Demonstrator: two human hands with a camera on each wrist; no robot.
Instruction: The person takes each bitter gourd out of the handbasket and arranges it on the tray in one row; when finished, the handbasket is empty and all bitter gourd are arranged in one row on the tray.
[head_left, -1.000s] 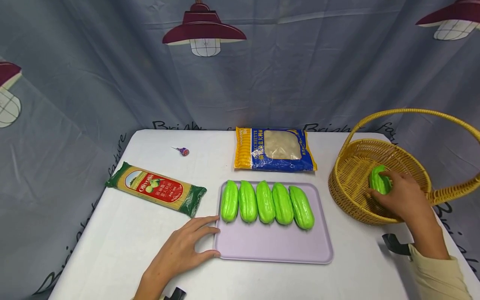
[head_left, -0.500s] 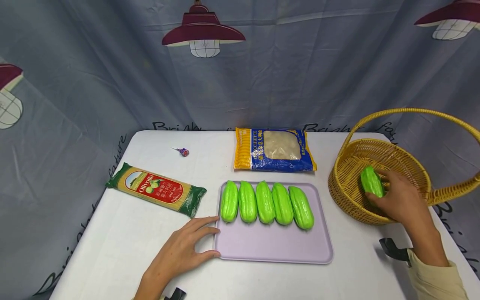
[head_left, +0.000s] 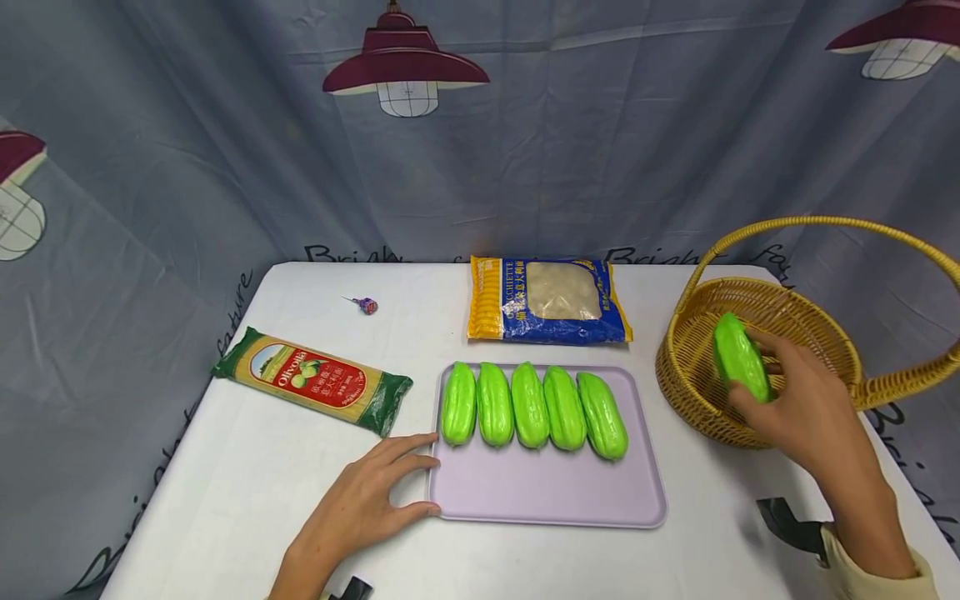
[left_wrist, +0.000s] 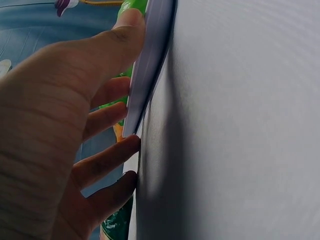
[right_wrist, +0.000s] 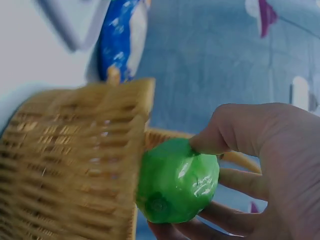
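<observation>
In the head view my right hand [head_left: 802,400] grips a green ridged gourd [head_left: 739,358] over the opening of a yellow wicker basket [head_left: 693,408]. The right wrist view shows the thumb on one side of the gourd [right_wrist: 177,182] and the fingers round the other, beside the basket wall [right_wrist: 75,160]. My left hand [head_left: 360,500] touches the left edge of a pale purple tray [head_left: 547,500], thumb and fingers spread along it. On the tray's far half lie several more green gourds [head_left: 531,406] in a row. The left wrist view shows the left fingertips against the tray's side [left_wrist: 145,75].
Behind the tray lies a blue and yellow pasta bag [head_left: 562,300]. A spaghetti pack [head_left: 315,375] lies to the left, with a small lollipop [head_left: 366,306] beyond it. The basket's tall handle [head_left: 810,222] arches over its opening. A grey curtain [head_left: 600,150] hangs behind the table.
My right hand has lifted the gourd from deep in the basket, moving it up and slightly left. The left hand and the tray have stayed in place.
</observation>
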